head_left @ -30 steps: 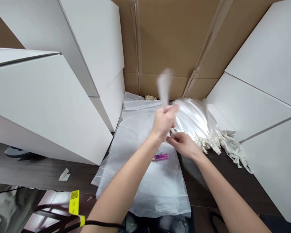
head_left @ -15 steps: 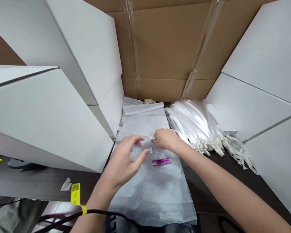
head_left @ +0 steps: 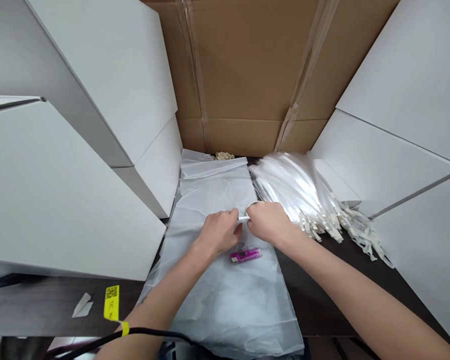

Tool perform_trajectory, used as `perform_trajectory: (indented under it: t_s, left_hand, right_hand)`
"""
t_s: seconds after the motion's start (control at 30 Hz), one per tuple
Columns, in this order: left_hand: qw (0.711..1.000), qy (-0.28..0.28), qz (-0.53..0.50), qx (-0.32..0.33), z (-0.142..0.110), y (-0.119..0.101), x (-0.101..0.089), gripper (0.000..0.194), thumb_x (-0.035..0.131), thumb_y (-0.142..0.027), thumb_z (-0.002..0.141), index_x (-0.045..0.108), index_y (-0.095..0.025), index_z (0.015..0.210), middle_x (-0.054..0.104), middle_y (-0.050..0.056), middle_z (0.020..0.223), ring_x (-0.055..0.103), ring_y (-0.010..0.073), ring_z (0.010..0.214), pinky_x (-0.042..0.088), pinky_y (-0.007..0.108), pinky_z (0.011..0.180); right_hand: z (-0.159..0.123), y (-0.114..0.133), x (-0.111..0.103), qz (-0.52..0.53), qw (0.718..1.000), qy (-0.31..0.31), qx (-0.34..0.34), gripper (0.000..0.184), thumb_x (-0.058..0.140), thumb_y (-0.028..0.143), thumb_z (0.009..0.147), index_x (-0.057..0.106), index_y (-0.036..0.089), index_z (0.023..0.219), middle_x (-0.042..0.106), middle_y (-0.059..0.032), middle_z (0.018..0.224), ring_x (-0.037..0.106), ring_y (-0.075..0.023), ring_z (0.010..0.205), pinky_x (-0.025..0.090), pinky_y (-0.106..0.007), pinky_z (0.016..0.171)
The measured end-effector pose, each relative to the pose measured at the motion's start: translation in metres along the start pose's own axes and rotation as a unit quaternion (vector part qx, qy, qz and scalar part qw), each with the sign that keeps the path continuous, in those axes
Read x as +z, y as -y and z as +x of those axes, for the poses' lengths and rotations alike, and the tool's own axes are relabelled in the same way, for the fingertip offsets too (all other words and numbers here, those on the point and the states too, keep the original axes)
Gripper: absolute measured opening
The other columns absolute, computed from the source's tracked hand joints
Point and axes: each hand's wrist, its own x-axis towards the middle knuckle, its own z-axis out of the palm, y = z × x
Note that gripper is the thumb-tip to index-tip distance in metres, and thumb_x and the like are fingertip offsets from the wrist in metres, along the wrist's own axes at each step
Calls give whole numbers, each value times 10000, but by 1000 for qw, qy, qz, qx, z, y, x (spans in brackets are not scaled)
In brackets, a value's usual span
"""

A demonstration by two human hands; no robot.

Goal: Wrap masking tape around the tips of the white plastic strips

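Both hands meet above a translucent white plastic sheet point(head_left: 232, 300). My left hand point(head_left: 220, 231) is closed on one end of a thin white cord-like piece point(head_left: 243, 218). The same piece runs into my right hand point(head_left: 267, 220), whose fingers are curled tightly around it. A white loop shows just above my right knuckles; whether it belongs to that piece, I cannot tell. Just below the hands, a purple lighter point(head_left: 245, 255) lies on the sheet, apart from both. The fingertips are mostly hidden.
A heap of shiny translucent strips with white ends point(head_left: 292, 187) lies at the right. White boxes point(head_left: 67, 190) rise on both sides, with a cardboard wall point(head_left: 247, 75) behind. A black cable point(head_left: 153, 331) with a yellow tag point(head_left: 111, 302) crosses my left forearm. Paper scraps point(head_left: 83, 306) lie left.
My left hand has moved right and gone from open to closed on the white piece beside my right hand. A small white bit on the sheet is no longer visible. The view has shifted slightly.
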Motion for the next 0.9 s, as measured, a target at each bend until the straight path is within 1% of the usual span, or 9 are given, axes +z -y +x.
perform_trajectory:
  t_s: [0.1,0.23,0.33,0.37,0.43,0.57,0.67,0.8,0.9]
  left_hand:
    - [1000,-22,-19,6,4,-4,-6,100,491,-256,893,490,-201,976,711,79,947,686,265,870,371,330,609]
    - [997,-53,-55,-2,14,-7,-5,98,485,-254,891,467,-211,977,698,38,830,671,247,740,285,328,549]
    - [992,-100,-81,-5,20,-5,1,120,482,-329,926,449,-223,881,681,13,805,653,227,711,264,315,559]
    - [990,-107,-92,-6,22,-4,3,156,484,-348,933,437,-223,852,672,5,792,641,216,695,264,309,562]
    - [987,-110,-118,-3,24,-3,6,210,490,-372,939,414,-221,815,647,-8,758,609,193,656,268,299,565]
    - [983,-107,-150,16,25,-1,12,251,464,-373,956,382,-217,778,608,-12,733,545,163,621,276,289,576]
    - [981,-100,-161,35,25,2,17,257,438,-357,967,372,-214,764,587,-10,723,504,152,599,274,286,571]
    - [975,-104,-175,87,23,6,24,215,428,-327,976,409,-213,794,578,-4,736,507,153,629,311,282,582]
    - [963,-129,-192,138,21,5,28,122,424,-274,965,453,-209,866,591,12,788,529,156,669,363,278,605]
  right_hand:
    - [7,4,2,1,1000,-8,-4,174,541,127,884,707,133,936,731,-164,905,722,-276,868,489,-316,699]
    - [7,-5,-4,19,999,-29,-6,173,560,91,870,677,135,991,725,-140,910,713,-270,890,506,-348,771]
    - [-6,-35,-4,128,985,-107,-49,432,700,192,831,582,169,1246,681,-128,1165,646,-299,1113,507,-414,911]
    - [-11,-47,-1,199,969,-134,-66,583,745,250,816,513,203,1349,637,-119,1264,608,-288,1183,507,-409,943]
    - [-19,-65,10,353,917,-172,-75,694,755,350,828,420,259,1429,593,-93,1306,608,-237,1159,532,-371,928]
    - [-19,-64,41,555,815,-147,-82,689,735,408,852,396,264,1434,623,-47,1077,624,-137,765,551,-286,675]
    - [-12,-47,57,626,758,-156,-95,552,710,376,882,487,234,1367,629,-12,898,607,-125,713,536,-262,650]
    - [-6,-32,63,655,726,-178,-105,182,657,337,927,677,191,1035,682,-41,856,664,-147,778,562,-264,697]
    - [-6,-31,63,661,721,-186,-90,147,651,323,931,693,183,946,705,-51,864,684,-153,787,577,-260,701]
